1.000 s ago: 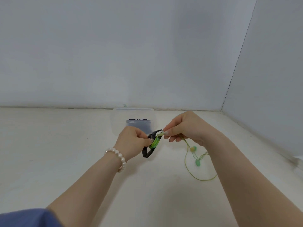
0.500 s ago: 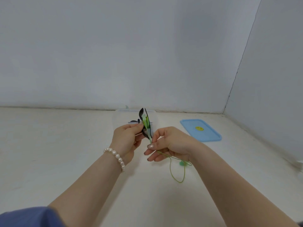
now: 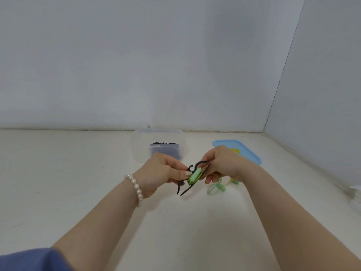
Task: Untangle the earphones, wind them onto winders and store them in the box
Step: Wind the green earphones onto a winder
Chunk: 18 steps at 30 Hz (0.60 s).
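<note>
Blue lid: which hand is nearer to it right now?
Right. The right hand overlaps the blue lid's near corner in the head view, gripping the winder. The left hand is farther left, in front of the clear box.

One winder [image 3: 192,178], one box [image 3: 136,153], one lid [image 3: 252,155]

Green earphones [image 3: 216,185] half-wound on black winder [image 3: 192,178]

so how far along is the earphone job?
Done: the clear box already holds something dark, seemingly wound. In hand: both the left hand and right hand hold the black winder, green cable partly wound. Left: finish winding, box it; blue lid lies off.
</note>
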Each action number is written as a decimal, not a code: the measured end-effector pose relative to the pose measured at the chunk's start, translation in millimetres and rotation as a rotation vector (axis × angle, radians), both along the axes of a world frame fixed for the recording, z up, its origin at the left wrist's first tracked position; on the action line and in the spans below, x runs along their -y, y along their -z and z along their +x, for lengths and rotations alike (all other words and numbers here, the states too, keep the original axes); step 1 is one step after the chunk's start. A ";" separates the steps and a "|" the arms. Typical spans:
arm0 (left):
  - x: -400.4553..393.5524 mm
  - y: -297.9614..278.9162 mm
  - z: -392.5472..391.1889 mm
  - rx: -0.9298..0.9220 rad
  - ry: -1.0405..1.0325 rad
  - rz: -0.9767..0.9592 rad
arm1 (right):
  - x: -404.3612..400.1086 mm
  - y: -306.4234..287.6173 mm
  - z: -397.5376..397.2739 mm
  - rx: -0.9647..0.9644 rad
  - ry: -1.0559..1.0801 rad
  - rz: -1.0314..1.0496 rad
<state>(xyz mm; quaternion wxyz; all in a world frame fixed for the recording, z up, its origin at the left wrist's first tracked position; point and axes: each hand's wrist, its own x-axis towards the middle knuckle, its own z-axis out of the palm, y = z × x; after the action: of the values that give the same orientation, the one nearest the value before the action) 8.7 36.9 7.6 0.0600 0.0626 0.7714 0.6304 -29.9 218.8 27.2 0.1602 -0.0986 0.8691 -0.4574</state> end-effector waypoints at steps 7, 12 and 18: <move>3.0 3.6 -4.6 -0.067 -0.089 -0.221 | -12.4 -5.7 -5.4 -0.157 0.089 0.075; 5.0 5.0 -7.8 -0.066 -0.144 -0.208 | -12.9 -11.2 -5.0 -0.197 0.081 0.120; 6.9 8.4 -12.6 -0.103 -0.301 -0.218 | -1.3 -23.0 6.8 -0.178 0.006 0.008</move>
<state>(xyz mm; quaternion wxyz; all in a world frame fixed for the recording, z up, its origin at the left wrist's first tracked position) -4.0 30.0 -0.8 -0.0678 -0.0282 0.8379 0.5409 -23.1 220.1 50.3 0.0815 -0.1354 0.8820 -0.4439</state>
